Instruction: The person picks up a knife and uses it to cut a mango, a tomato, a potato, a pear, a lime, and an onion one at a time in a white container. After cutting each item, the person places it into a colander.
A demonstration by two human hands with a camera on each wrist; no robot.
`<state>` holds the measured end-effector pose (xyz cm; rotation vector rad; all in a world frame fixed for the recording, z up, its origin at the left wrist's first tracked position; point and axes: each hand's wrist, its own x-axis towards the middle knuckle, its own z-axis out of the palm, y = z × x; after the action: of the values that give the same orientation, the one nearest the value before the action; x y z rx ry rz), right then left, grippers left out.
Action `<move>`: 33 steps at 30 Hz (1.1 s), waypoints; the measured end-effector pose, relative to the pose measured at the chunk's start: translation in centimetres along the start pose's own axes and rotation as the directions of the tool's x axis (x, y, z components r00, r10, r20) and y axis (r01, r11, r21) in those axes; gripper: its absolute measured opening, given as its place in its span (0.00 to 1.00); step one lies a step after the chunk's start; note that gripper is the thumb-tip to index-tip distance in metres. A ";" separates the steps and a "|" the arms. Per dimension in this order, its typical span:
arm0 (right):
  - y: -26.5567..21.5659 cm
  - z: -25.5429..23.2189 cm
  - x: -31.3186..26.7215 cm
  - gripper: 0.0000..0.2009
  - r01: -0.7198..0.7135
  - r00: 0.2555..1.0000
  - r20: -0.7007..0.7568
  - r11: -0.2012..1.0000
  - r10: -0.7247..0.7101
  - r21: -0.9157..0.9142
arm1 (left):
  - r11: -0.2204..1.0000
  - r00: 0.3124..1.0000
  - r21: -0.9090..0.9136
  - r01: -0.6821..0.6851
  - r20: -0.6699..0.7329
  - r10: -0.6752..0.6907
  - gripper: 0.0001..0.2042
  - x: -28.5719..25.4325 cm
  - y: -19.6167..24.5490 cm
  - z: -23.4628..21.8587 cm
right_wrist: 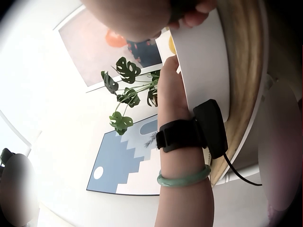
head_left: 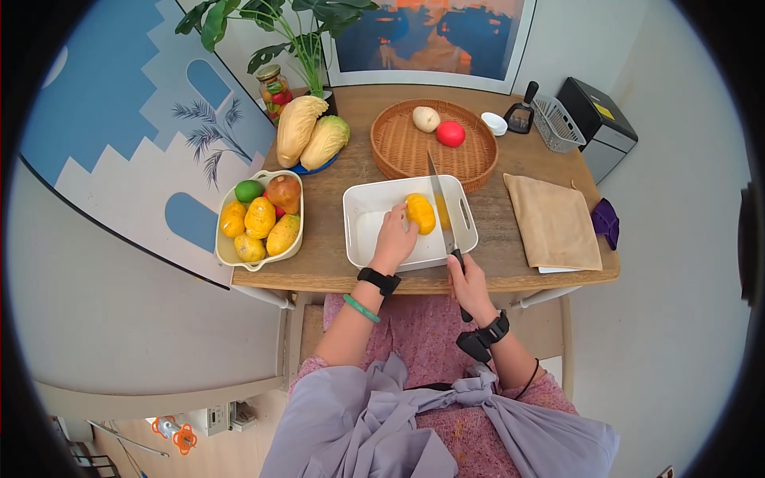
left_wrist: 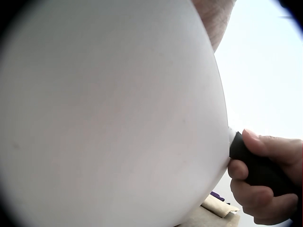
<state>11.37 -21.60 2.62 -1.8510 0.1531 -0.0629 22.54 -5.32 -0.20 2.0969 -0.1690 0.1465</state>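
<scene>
A white tray (head_left: 362,195) with handle slots sits at the front of the table. Inside it is a yellow lumpy fruit (head_left: 421,214), its exact kind unclear. My left hand (head_left: 396,238) holds this fruit from the left side, thumb near and fingers farther back. My right hand (head_left: 472,287) grips the black handle of a kitchen knife (head_left: 437,185); its long blade points away over the tray, just right of the fruit. In the left wrist view the tray's wall hides the fruit, while the right hand (left_wrist: 265,189) shows curled round the handle.
Left stands a basket (head_left: 296,239) of several fruits. Behind are cabbages (head_left: 301,131), a plant (head_left: 307,56) and a wicker tray (head_left: 390,147) bearing a pale round vegetable (head_left: 426,119) and a red one (head_left: 451,134). A tan cloth (head_left: 552,223) lies right.
</scene>
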 end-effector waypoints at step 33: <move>0.7 0.4 0.2 0.19 0.039 0.999 0.014 0.998 -0.038 -0.053 | 0.999 0.999 0.020 -0.036 -0.031 0.037 0.24 0.1 -0.5 0.4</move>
<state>11.60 -21.40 1.83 -1.9075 0.1111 -0.0735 22.76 -5.41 -0.74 2.1102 -0.1878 0.2041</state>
